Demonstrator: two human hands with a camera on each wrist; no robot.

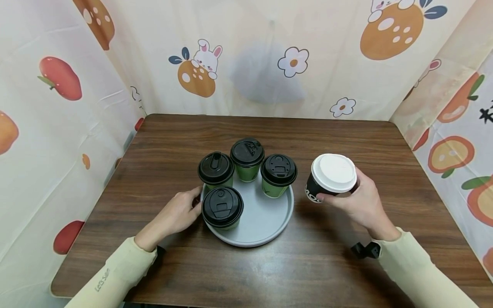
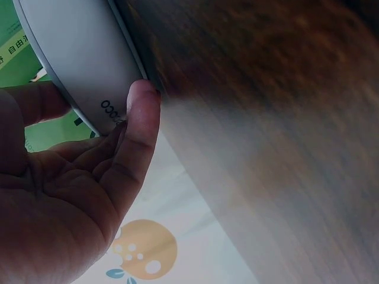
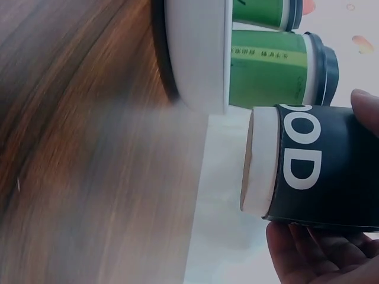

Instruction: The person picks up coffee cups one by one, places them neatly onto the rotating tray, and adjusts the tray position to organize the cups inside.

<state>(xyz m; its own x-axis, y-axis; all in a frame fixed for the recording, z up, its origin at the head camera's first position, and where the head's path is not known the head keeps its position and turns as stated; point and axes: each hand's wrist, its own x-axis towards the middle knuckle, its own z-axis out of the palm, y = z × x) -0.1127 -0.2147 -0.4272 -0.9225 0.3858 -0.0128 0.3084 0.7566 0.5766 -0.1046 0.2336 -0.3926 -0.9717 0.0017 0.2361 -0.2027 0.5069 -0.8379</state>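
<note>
A round light grey tray [image 1: 259,222] lies on the table, bearing several green paper cups with black lids. My left hand [image 1: 179,212] grips its left edge, the thumb at the rim and the fingertips along the outer wall in the left wrist view. Closest to that hand is the front-left green cup [image 1: 222,207]. Off to the tray's right, my right hand [image 1: 363,204] holds a black paper cup [image 3: 334,168] by its sleeve. This cup wears a white lid [image 1: 334,172] and shows white lettering. Its base hangs above the tabletop in the right wrist view.
Three more green cups stand on the tray: a left one [image 1: 215,167], a back one [image 1: 247,153] and a right one [image 1: 279,171]. The brown wooden table [image 1: 173,141] is bordered by printed fabric [image 1: 254,25] at the back and both sides.
</note>
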